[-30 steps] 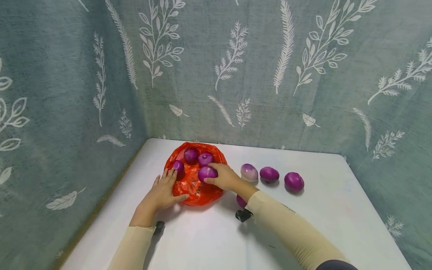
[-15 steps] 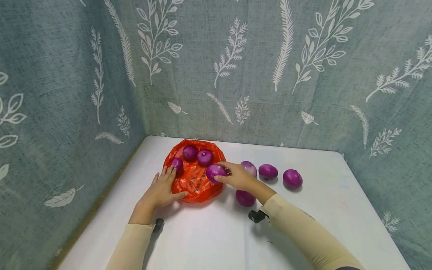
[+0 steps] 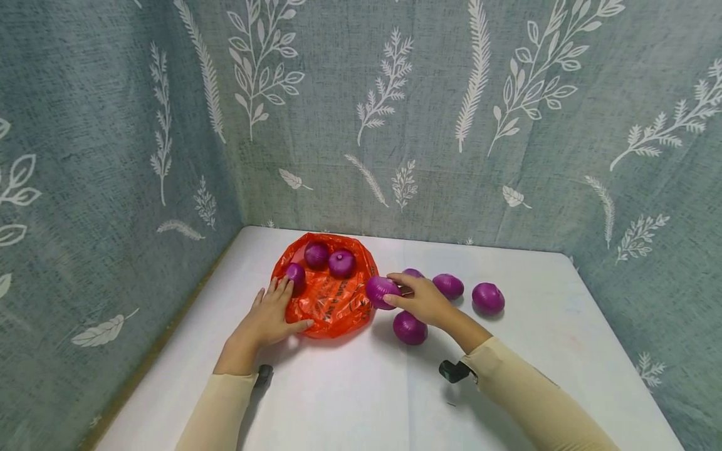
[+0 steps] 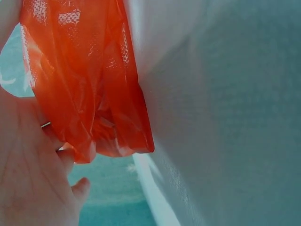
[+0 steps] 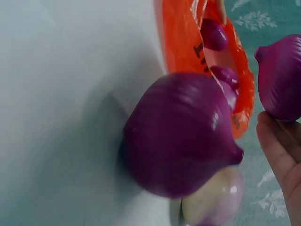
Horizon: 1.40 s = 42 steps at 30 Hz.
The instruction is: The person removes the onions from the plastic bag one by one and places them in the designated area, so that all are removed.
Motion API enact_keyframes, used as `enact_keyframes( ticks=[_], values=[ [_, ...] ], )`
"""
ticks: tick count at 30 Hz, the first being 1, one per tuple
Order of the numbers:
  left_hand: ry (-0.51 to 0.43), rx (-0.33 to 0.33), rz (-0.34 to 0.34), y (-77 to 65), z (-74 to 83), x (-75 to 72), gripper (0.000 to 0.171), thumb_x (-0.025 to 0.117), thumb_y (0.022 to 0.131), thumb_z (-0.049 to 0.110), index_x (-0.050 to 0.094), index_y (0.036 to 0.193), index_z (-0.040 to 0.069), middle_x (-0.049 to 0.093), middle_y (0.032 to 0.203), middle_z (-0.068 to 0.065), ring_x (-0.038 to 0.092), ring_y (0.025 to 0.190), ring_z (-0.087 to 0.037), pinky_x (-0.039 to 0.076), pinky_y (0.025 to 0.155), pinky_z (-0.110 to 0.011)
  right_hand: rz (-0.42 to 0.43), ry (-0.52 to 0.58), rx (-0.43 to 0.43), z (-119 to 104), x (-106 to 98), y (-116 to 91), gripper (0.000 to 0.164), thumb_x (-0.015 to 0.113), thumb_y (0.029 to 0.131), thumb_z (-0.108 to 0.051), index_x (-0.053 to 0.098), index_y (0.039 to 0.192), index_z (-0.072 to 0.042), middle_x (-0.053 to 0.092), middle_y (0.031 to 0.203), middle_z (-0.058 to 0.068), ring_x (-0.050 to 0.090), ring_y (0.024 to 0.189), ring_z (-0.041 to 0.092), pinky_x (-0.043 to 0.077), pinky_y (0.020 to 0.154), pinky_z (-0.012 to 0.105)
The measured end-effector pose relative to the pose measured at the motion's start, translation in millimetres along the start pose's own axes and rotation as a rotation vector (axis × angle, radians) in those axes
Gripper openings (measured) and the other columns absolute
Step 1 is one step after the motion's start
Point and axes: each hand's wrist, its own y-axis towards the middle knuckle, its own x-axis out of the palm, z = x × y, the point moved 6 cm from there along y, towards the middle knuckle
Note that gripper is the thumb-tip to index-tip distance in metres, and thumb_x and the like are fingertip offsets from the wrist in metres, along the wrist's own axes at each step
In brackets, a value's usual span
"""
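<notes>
An orange-red plastic bag point(image 3: 329, 297) lies spread open on the white table, with three purple onions point(image 3: 341, 263) inside toward its back and left. My left hand point(image 3: 269, 322) rests at the bag's left rim, fingers spread and thumb along its front edge; in the left wrist view the fingers touch the bag's side point(image 4: 80, 70). At the bag's right edge, my right hand point(image 3: 425, 302) holds a purple onion point(image 3: 381, 293) between thumb and fingers. This held onion point(image 5: 282, 77) is raised above the table in the right wrist view. Another onion point(image 3: 410, 327) sits just below that hand.
Two purple onions point(image 3: 487, 299) stand on the table point(image 3: 541, 351) to the right. A paler onion point(image 5: 214, 197) is partly hidden behind my right hand in the head view. Patterned green cloth point(image 3: 429, 125) walls the table at the back and sides.
My right hand has moved right with the onion, from over the bag's interior to its right edge, uncovering the onion below. The left hand stays at the rim.
</notes>
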Motion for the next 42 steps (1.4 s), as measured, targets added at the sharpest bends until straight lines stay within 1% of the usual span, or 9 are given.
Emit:
enact_keyframes(
  ticks=[6,9,13,17,20,25,30,36,42],
  values=[
    [-0.002,0.011,0.018,-1.4,-0.3,-0.3,0.115,0.054,0.079,0.077,0.021,0.151,-0.006,0.015,0.158,-0.023,0.004,0.144,-0.044,0.005,0.113,-0.061,0.035,0.031,0.024,15,-12,-16,0.067,0.071,0.086,-0.049,0.053,0.141,-0.015,0.065,0.120,0.008,0.064,0.107,0.024,0.053,0.088,0.042],
    [-0.001,0.017,0.027,-1.9,-0.1,-1.5,0.114,0.055,0.079,0.076,0.022,0.151,-0.007,0.016,0.158,-0.024,0.005,0.144,-0.045,0.005,0.113,-0.061,0.059,0.053,0.014,20,-18,-24,0.068,0.070,0.086,-0.048,0.051,0.142,-0.014,0.065,0.121,0.010,0.063,0.109,0.026,0.053,0.089,0.042],
    [0.000,0.010,0.022,-2.3,-0.4,-2.3,0.115,0.054,0.079,0.077,0.021,0.151,-0.006,0.016,0.158,-0.024,0.005,0.144,-0.045,0.004,0.113,-0.061,0.092,0.079,-0.004,27,-26,-34,0.065,0.070,0.087,-0.046,0.053,0.141,-0.013,0.064,0.123,0.013,0.063,0.111,0.028,0.052,0.091,0.042],
    [-0.004,0.003,0.019,-2.6,-1.7,-1.7,0.116,0.052,0.078,0.079,0.021,0.151,-0.006,0.015,0.158,-0.023,0.005,0.144,-0.044,0.004,0.113,-0.060,0.124,0.076,-0.005,36,-31,-42,0.062,0.069,0.088,-0.045,0.054,0.140,-0.013,0.060,0.130,0.016,0.062,0.113,0.031,0.051,0.092,0.043],
    [-0.004,0.002,0.020,-2.6,-2.3,-1.3,0.117,0.051,0.078,0.080,0.021,0.152,-0.005,0.015,0.159,-0.022,0.004,0.145,-0.044,0.005,0.113,-0.060,0.145,0.078,0.028,44,-35,-49,0.064,0.069,0.088,-0.046,0.054,0.140,-0.013,0.058,0.133,0.018,0.060,0.116,0.033,0.050,0.092,0.044],
    [-0.004,0.005,0.020,-1.6,-2.3,-1.1,0.117,0.051,0.078,0.081,0.021,0.152,-0.005,0.014,0.159,-0.022,0.004,0.145,-0.044,0.004,0.113,-0.060,0.174,0.067,0.064,57,-39,-59,0.067,0.070,0.088,-0.044,0.052,0.141,-0.008,0.057,0.134,0.019,0.060,0.115,0.034,0.051,0.091,0.044],
    [-0.001,0.009,0.016,-0.2,-3.0,-1.1,0.116,0.051,0.078,0.080,0.021,0.152,-0.004,0.014,0.159,-0.021,0.003,0.145,-0.043,0.002,0.113,-0.060,0.200,0.034,0.069,69,-44,-68,0.062,0.070,0.089,-0.040,0.054,0.138,-0.007,0.059,0.131,0.019,0.062,0.111,0.035,0.053,0.089,0.044],
    [-0.006,0.003,0.001,0.1,-4.1,-1.3,0.116,0.052,0.079,0.079,0.020,0.152,-0.005,0.012,0.159,-0.021,0.002,0.145,-0.043,0.001,0.113,-0.060,0.210,0.041,0.065,79,-47,-75,0.057,0.070,0.091,-0.034,0.055,0.136,-0.005,0.059,0.130,0.020,0.064,0.105,0.035,0.054,0.085,0.043],
    [-0.001,0.003,-0.002,1.1,-4.4,-0.5,0.115,0.051,0.079,0.079,0.020,0.152,-0.004,0.013,0.159,-0.021,0.002,0.145,-0.043,0.002,0.113,-0.060,0.185,0.027,0.078,86,-47,-84,0.055,0.069,0.091,-0.034,0.055,0.135,-0.004,0.057,0.131,0.021,0.063,0.107,0.034,0.054,0.086,0.043]
  ],
)
